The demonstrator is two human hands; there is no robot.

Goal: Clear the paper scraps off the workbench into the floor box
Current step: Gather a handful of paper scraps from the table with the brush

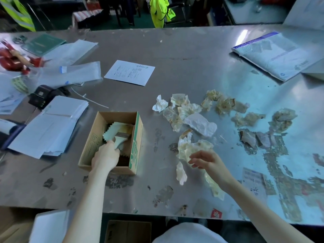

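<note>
Crumpled paper scraps (191, 118) lie scattered over the middle and right of the metal workbench (175, 67). My left hand (105, 155) reaches into a small open cardboard box (136, 137) on the bench and grips a brush (122, 137) by its handle, among zigzag-edged sheets. My right hand (205, 160) hovers with relaxed fingers just over a stained crumpled scraps pile (187, 148), holding nothing. A white scrap (181, 173) and a yellowish scrap (214, 187) lie near my right forearm. A brown floor box (128, 230) shows below the bench's near edge.
Stacks of white envelopes (50, 127) lie left of the small box. A printed sheet (130, 72) sits behind it. A black device (42, 96), clear bags and red items crowd the far left. A padded mailer (277, 55) lies far right. Torn label residue (278, 165) sticks at right.
</note>
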